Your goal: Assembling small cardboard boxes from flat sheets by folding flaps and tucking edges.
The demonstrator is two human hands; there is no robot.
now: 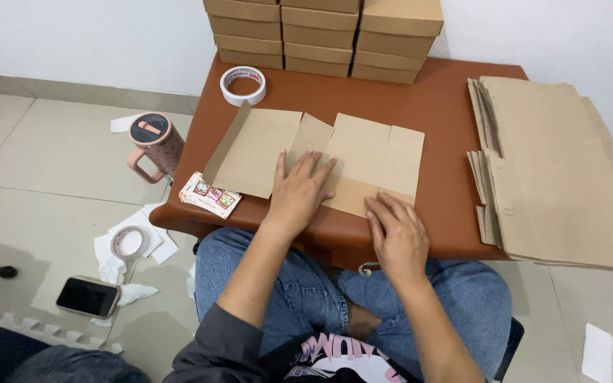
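Observation:
A flat brown cardboard box blank (pixel 363 152) lies on the low reddish-brown table (pixel 434 99) in front of me, its left flap raised a little. My left hand (pixel 299 191) presses flat on the blank's middle with fingers spread. My right hand (pixel 395 230) rests on the blank's near right flap at the table's front edge, fingers pressing down on the fold. Neither hand grips anything.
A roll of white tape (pixel 243 85) sits at the table's back left. Stacked brown boxes (pixel 324 35) stand at the back. A pile of flat cardboard blanks (pixel 555 170) overhangs the right side. A small printed packet (pixel 210 194), pink mug (pixel 153 145), second tape roll (pixel 130 242) and phone (pixel 88 296) lie left.

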